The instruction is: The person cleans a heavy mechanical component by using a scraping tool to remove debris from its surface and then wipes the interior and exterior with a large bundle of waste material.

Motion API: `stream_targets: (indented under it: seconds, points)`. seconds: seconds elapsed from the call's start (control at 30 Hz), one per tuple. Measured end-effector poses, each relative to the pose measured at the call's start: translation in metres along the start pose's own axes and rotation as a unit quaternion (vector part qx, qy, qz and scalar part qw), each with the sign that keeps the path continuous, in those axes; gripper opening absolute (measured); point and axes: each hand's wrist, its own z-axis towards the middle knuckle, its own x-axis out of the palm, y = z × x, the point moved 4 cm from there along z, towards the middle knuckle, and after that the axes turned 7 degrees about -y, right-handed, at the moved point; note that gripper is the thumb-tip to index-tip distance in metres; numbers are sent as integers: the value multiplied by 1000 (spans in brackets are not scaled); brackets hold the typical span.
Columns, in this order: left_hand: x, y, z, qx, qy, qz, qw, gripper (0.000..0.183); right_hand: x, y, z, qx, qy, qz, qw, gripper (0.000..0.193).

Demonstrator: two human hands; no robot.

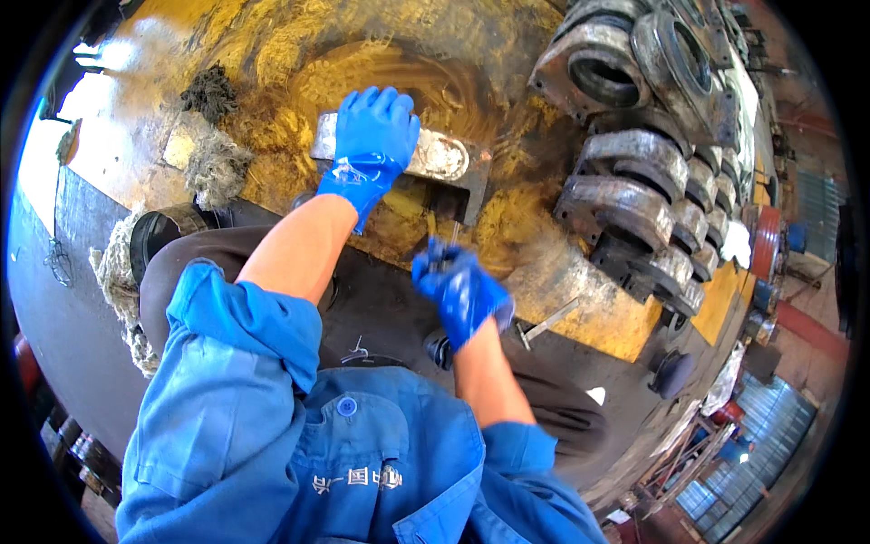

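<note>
My left hand (373,136), in a blue rubber glove, grips the top of a heavy metal casting (439,156) with a pale, worn upper face and a dark rectangular opening toward me. The fingers curl over its far side. My right hand (460,288), gloved the same way and slightly blurred, is closed around a tool with a thin shaft (455,233). That shaft points at the casting's near side. The tool's handle is mostly hidden in the fist, so I cannot tell its exact kind.
Stacked ring-shaped metal bearing housings (634,172) stand at the right on the yellow, oil-stained plate (562,290). Grey rag fibres (217,168) and a dark wad (208,93) lie left. A T-shaped metal tool (549,322) lies at the plate's near edge, beside my right hand.
</note>
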Motion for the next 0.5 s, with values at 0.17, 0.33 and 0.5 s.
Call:
stream_targets:
  seconds: [0.17, 0.33, 0.5]
  points:
    - [-4, -3, 5, 26, -67, 33, 997, 21, -50, 0, 51, 52, 41, -62, 996, 23]
    - [1, -3, 6, -1, 13, -13, 1000, 19, 27, 14, 16, -56, 4, -23, 998, 24]
    - [-5, -3, 5, 1, -14, 14, 1000, 21, -62, 0, 49, 74, -31, -59, 995, 22]
